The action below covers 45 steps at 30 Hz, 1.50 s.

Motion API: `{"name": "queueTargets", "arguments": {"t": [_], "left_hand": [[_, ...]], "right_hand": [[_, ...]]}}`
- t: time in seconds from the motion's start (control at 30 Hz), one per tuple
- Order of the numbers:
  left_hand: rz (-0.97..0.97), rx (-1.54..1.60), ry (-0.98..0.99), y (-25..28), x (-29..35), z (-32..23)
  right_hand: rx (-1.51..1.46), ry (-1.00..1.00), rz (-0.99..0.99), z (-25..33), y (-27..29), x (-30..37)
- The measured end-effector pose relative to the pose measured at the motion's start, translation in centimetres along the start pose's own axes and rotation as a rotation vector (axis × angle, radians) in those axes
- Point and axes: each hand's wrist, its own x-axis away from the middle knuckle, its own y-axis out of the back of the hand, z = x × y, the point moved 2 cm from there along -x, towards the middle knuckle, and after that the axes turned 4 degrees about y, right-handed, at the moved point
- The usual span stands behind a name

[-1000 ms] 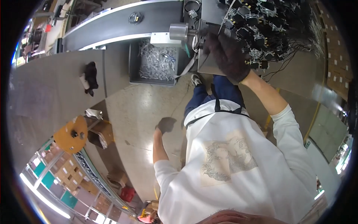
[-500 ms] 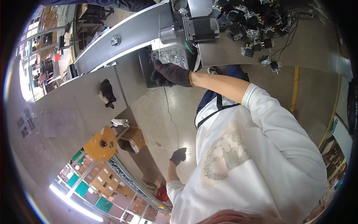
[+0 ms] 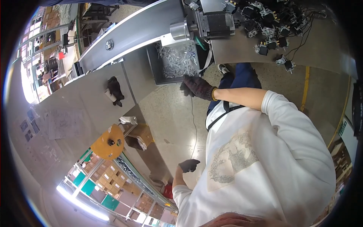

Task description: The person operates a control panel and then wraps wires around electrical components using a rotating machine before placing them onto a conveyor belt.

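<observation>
A grey worktable (image 3: pixel 89 99) spreads across the left, meeting a dark conveyor belt (image 3: pixel 140 27) at the top. Below the belt's motor end stands a grey bin (image 3: pixel 153 65) of shiny, tangled scrap (image 3: pixel 176 62). Small black-and-metal components (image 3: pixel 270 28) lie heaped on the bench (image 3: pixel 242 51) at upper right. The gloved right hand (image 3: pixel 197 87), just beside the bin's near edge, has its fingers curled together on a thin dark cord (image 3: pixel 194 121). That cord hangs down to the gloved left hand (image 3: pixel 189 165), whose grip I cannot tell at this size.
</observation>
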Motion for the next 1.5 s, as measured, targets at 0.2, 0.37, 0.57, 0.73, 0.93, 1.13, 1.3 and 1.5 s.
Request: {"name": "queueTargets", "arguments": {"t": [0.2,0.37,0.57,0.73,0.93,1.13,1.3,1.5], "left_hand": [[-0.413,-0.857,0.135,7.2,-12.5,-2.1],[-0.761,-0.998,-0.323,14.4,-21.5,-16.1],[-0.778,-0.666,-0.492,23.6,-24.7,-32.5],[-0.783,-0.154,-0.719,26.6,-20.1,-50.6],[-1.176,-0.365,-0.928,26.7,-17.3,-59.2],[-0.808,-0.214,-0.786,27.9,-16.4,-58.4],[-0.695,-0.153,-1.019,25.5,-14.1,-58.4],[-0.824,-0.039,-0.874,25.2,-12.6,-57.8]], "right_hand": [[0.349,0.146,0.062,5.2,0.0,0.4],[0.461,0.165,0.049,5.0,3.1,-3.1],[1.07,0.399,-0.165,7.6,5.3,-2.3],[0.933,0.546,-0.257,10.7,9.2,2.9],[0.729,0.511,-0.266,12.7,10.8,7.1],[0.645,0.509,-0.253,16.3,9.7,8.4],[0.702,0.456,-0.221,16.6,10.4,6.8],[0.861,0.556,-0.202,18.4,9.1,6.2]]}}
